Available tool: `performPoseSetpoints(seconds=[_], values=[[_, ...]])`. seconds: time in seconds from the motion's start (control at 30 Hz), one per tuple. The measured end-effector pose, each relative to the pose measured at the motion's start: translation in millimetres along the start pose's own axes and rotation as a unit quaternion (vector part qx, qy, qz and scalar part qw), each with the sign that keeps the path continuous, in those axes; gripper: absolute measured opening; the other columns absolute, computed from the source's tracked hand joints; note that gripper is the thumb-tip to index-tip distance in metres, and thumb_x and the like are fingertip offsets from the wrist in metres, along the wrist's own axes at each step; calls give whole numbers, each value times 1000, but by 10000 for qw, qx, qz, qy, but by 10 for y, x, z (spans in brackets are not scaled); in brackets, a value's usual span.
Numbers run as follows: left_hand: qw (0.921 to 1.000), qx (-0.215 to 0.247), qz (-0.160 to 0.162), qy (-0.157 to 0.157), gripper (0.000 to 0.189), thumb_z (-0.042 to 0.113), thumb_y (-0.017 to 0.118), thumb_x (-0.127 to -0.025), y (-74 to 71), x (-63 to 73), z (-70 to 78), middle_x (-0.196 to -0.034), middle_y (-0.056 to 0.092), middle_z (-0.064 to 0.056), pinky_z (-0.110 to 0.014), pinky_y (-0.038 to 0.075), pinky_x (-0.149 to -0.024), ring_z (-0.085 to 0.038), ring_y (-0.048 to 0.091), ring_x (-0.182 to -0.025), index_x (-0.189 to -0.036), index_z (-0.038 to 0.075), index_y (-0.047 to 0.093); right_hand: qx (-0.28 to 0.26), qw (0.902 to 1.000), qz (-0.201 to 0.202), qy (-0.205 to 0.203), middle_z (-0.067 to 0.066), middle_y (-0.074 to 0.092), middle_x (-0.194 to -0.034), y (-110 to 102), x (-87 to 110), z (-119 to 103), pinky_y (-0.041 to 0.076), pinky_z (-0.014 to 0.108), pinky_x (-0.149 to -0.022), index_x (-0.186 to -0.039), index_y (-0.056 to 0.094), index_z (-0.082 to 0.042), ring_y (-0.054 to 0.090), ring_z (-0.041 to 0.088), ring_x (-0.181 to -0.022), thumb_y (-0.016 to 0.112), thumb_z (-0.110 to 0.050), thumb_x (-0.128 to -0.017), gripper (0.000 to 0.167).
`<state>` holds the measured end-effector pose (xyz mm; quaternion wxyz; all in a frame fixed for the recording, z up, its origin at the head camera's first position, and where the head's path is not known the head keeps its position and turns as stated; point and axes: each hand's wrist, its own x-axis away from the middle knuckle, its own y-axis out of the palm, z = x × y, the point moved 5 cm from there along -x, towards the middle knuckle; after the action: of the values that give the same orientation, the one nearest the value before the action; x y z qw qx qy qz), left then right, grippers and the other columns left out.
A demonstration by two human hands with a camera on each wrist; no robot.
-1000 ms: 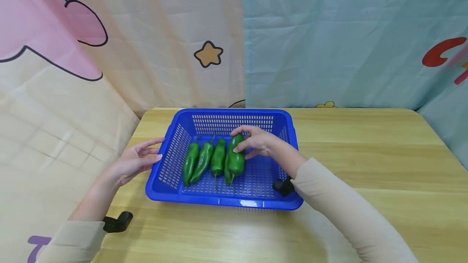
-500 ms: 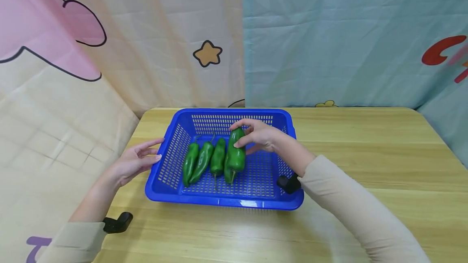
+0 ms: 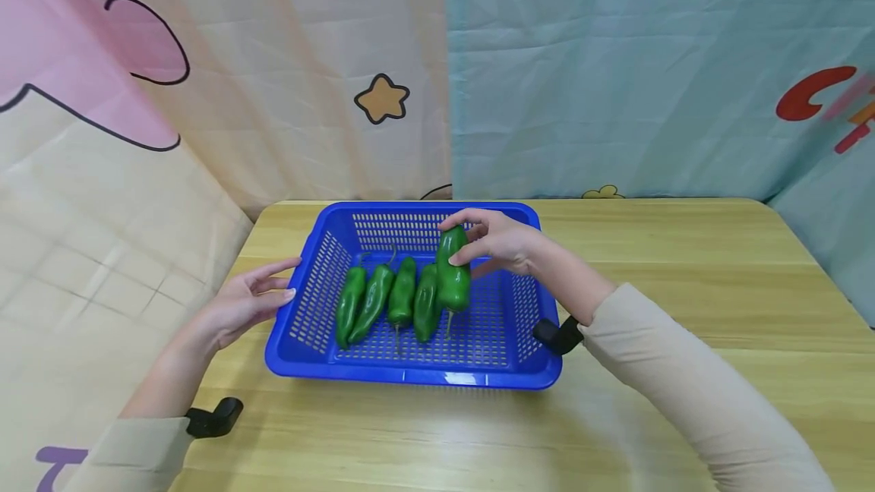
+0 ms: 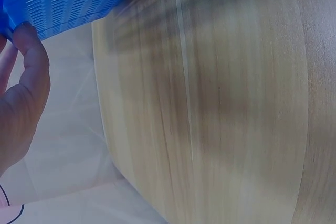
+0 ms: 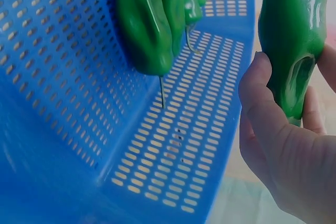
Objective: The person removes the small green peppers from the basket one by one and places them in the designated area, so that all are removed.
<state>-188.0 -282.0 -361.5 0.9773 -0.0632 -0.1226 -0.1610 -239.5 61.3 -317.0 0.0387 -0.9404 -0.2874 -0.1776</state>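
Observation:
In the head view, my right hand (image 3: 502, 243) holds a glossy green chili pepper (image 3: 454, 275) by its blunt end, thumb on one side and fingers on the other, its thin stem pointing down toward me. The right wrist view shows this held pepper (image 5: 294, 30) up close. Below and left of it, several more green peppers (image 3: 402, 294) lie side by side in a blue perforated plastic basket (image 3: 342, 367). My left hand (image 3: 239, 304) touches the basket's left rim with its fingertips and thumb, the fingers fairly straight. Only part of the left hand (image 4: 23, 98) appears in its wrist view.
The basket stands on a light wooden table (image 3: 683, 279). Behind the table hangs a printed curtain (image 3: 581, 82), with another sheet (image 3: 102, 249) along the left side. Black camera mounts (image 3: 217, 417) sit on both wrists.
My right hand has lifted the pepper off the row and moved it slightly right and away, uncovering the pepper beneath it. The left hand stays at the basket rim.

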Motion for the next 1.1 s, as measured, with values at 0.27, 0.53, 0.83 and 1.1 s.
performPoseSetpoints(seconds=[0.27,0.53,0.83,1.1], values=[[10000,48,-19,1,60,6,57,-93,6,-4,-1,-104,63,-2,-29,54,-79,-16,64,-91,-145,5,29,-35,9999,36,-156,20,46,-113,-116,78,-46,54,49,-77,-130,47,-4,58,30,-95,64,11,-79,56],[9999,147,-34,-50,59,6,58,-92,6,4,-12,-105,63,-2,-29,54,-79,-16,64,-91,-145,8,31,112,9998,55,-172,21,40,-121,-284,172,-101,53,49,-79,-132,42,-4,53,33,-102,61,9,-81,56],[9999,109,9,-71,59,7,58,-92,3,-8,-14,-105,62,-1,-29,54,-79,-15,64,-92,-145,8,31,137,9997,148,-130,22,37,-126,-495,275,-180,52,48,-83,-128,45,-7,48,36,-109,60,9,-82,51],[9999,122,-2,-29,57,6,58,-92,-7,-12,-8,-105,62,-1,-29,54,-79,-15,64,-91,-143,10,35,275,9992,262,-131,22,31,-131,-686,370,-197,46,52,-90,-130,42,-9,43,37,-116,60,7,-84,52]])
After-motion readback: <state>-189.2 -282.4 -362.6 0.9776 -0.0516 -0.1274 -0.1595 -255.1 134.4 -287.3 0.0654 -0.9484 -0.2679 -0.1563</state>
